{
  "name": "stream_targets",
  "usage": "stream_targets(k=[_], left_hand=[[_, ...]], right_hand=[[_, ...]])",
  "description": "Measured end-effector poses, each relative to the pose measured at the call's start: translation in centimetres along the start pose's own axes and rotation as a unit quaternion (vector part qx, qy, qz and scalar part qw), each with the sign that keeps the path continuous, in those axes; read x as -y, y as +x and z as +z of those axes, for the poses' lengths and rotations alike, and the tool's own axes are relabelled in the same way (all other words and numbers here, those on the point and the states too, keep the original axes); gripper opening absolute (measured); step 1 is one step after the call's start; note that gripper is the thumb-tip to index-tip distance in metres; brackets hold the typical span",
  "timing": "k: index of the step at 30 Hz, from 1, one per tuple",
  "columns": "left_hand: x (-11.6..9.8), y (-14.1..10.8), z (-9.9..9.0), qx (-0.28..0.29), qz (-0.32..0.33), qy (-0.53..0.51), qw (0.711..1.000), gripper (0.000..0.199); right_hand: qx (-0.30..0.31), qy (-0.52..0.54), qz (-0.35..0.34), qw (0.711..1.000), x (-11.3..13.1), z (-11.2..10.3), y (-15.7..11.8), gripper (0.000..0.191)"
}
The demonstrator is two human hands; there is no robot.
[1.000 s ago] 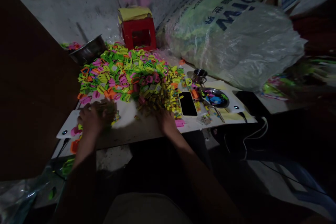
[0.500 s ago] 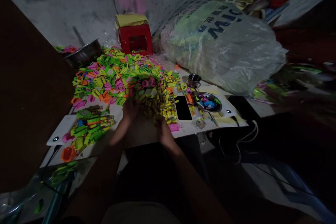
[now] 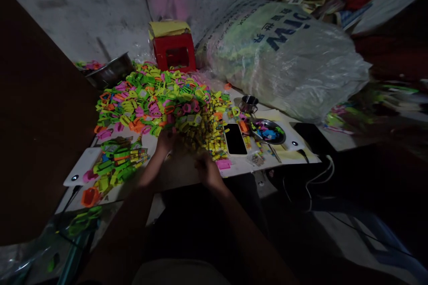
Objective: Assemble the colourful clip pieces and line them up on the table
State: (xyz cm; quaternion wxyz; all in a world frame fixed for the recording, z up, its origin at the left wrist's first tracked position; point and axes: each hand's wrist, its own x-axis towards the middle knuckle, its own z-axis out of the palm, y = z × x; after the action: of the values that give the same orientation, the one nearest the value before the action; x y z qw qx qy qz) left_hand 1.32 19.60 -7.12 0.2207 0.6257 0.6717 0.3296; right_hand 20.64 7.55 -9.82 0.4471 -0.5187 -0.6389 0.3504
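My left hand (image 3: 164, 143) is at the near edge of a big heap of green, yellow, pink and orange plastic pieces (image 3: 150, 93); its fingers are dark and blurred. My right hand (image 3: 207, 170) is beside the near side of a pile of small yellow pieces (image 3: 216, 136), fingers curled inward, and anything between them is too dark to make out. Both hands are over the white table (image 3: 180, 171), in shadow. Left of my left hand lies a smaller group of green and yellow pieces (image 3: 120, 160).
A phone (image 3: 236, 139), a metal cup (image 3: 248, 103) and a metal dish of small parts (image 3: 268, 132) are on the right. Behind stand a red stool (image 3: 175, 51) and a large plastic sack (image 3: 284, 58). A metal pan (image 3: 112, 71) is back left. White device (image 3: 82, 167) lies left.
The whole view has shifted slightly, with the table's things lower and further right. My right hand has moved slightly down and left relative to the yellow pieces.
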Motion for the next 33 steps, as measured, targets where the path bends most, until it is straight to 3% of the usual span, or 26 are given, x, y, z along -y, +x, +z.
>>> stream_targets(k=[5,9,11,13,16,19,23,27,33], left_hand=[[-0.2,-2.6,-1.3,-0.017,0.011,-0.084,0.996,0.029],[-1.3,-6.7,-2.8,0.027,0.02,-0.186,0.982,0.065],[-2.2,-9.0,-3.6,0.09,0.015,-0.257,0.962,0.071],[-3.2,-11.1,-4.3,0.139,-0.001,-0.314,0.939,0.065],[-4.2,-13.4,-5.1,0.161,-0.031,-0.391,0.906,0.059],[-4.7,-14.5,-5.5,0.177,-0.051,-0.45,0.874,0.059],[-5.3,-15.1,-5.8,0.184,-0.013,-0.387,0.903,0.048],[-6.4,-15.6,-5.6,0.144,0.033,-0.323,0.935,0.038],[-7.1,-16.2,-5.4,0.145,0.061,-0.316,0.936,0.032]], right_hand=[[-0.006,0.083,0.014,0.996,0.1,-0.1,0.0,0.016],[-0.016,0.117,-0.009,0.993,1.2,-0.8,-0.1,0.015],[-0.004,0.106,-0.026,0.994,2.1,-1.1,-0.4,0.016],[0.017,0.078,-0.038,0.996,3.1,-1.3,-1.0,0.018],[0.044,0.055,-0.045,0.997,4.3,-1.2,-2.4,0.014],[0.019,0.057,-0.057,0.997,5.2,-1.1,-3.8,0.016],[-0.047,0.061,-0.068,0.995,6.3,-1.3,-5.1,0.02],[-0.076,0.047,-0.064,0.994,7.3,-1.6,-5.7,0.016],[-0.104,0.008,-0.096,0.99,7.7,-1.6,-5.7,0.015]])
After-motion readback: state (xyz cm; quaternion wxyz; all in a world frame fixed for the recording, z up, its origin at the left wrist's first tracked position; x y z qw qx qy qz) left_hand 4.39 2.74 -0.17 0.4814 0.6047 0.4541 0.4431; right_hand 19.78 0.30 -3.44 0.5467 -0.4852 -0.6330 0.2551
